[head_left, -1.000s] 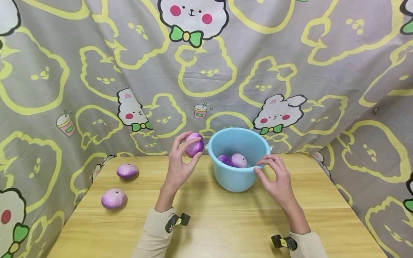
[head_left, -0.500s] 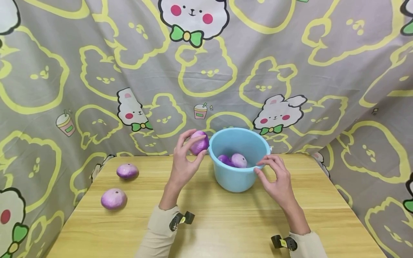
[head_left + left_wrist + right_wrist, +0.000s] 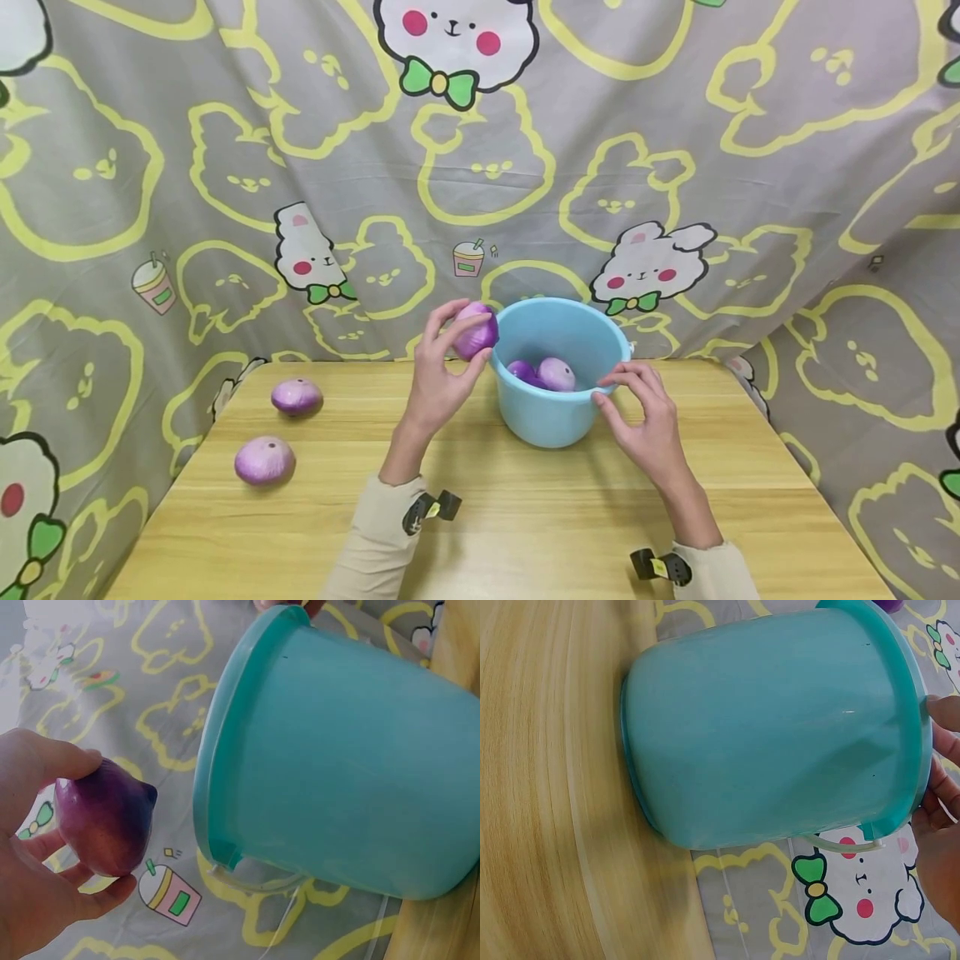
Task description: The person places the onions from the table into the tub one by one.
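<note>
A grey cartoon-print curtain [image 3: 487, 196] hangs behind my wood-grain table [image 3: 525, 517]. On the table stands my light-blue bucket [image 3: 547, 421], upright. My right hand [image 3: 647, 421] pinches its rim; my left hand [image 3: 438, 383] grips a red onion [image 3: 478, 332] above rim level, just outside the bucket's left side. Inside the bucket I see a pale red onion [image 3: 557, 374] beside a darker onion [image 3: 521, 369]. Two loose onions [image 3: 265, 461] lie apart at the table's left.

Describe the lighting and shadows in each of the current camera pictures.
Head view: bright, with soft shadows and a pale sheen on the table; left wrist view: dimmer, the purple onion dark, the patterned cloth washed out at upper left; right wrist view: a soft shadow across the bucket.
</note>
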A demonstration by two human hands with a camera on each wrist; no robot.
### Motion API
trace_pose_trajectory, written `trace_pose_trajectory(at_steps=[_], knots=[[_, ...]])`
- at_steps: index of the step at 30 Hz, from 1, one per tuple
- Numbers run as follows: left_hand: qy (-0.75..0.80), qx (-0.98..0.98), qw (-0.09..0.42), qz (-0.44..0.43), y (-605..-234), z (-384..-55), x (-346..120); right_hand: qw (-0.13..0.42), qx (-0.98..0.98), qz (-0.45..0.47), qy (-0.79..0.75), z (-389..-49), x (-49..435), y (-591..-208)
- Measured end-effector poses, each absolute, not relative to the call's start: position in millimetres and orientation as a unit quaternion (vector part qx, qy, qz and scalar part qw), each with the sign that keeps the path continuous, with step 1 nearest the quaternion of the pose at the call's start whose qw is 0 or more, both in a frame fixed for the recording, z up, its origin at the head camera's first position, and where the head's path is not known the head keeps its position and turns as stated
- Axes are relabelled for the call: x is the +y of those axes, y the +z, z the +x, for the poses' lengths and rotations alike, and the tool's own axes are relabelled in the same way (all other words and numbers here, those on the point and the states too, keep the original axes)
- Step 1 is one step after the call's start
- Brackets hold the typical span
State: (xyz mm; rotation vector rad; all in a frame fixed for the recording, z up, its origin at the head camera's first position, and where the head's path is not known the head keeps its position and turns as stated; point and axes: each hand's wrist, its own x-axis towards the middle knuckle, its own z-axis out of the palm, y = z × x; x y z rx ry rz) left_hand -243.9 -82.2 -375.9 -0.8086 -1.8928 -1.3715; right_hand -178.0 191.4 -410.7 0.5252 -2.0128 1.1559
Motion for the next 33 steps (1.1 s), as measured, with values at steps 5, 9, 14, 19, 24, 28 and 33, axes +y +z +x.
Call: trace_pose_trajectory(at_steps=[5, 9, 14, 19, 24, 28, 33], knots=[[-0.525, -0.726, 0.315, -0.315, -383, -251, -81, 0.372, -0.786, 0.205, 0.450, -178, 192, -411], [-0.529, -0.719, 0.315, -0.323, -383, -251, -77, 0.375, -0.784, 0.207, 0.449, -178, 191, -411], [-0.527, -0.719, 0.313, -0.328, -383, -252, -74, 0.380, -0.781, 0.212, 0.448, -179, 191, -411], [-0.524, -0.721, 0.306, -0.334, -384, -253, -70, 0.381, -0.781, 0.214, 0.446, -179, 191, -412], [-0.524, -0.720, 0.300, -0.343, -384, -254, -67, 0.382, -0.781, 0.214, 0.446, -179, 192, -412], [-0.525, -0.716, 0.302, -0.348, -383, -254, -63, 0.381, -0.781, 0.213, 0.446, -179, 191, -412], [-0.532, -0.709, 0.300, -0.353, -382, -254, -59, 0.378, -0.783, 0.209, 0.447, -179, 192, -412]])
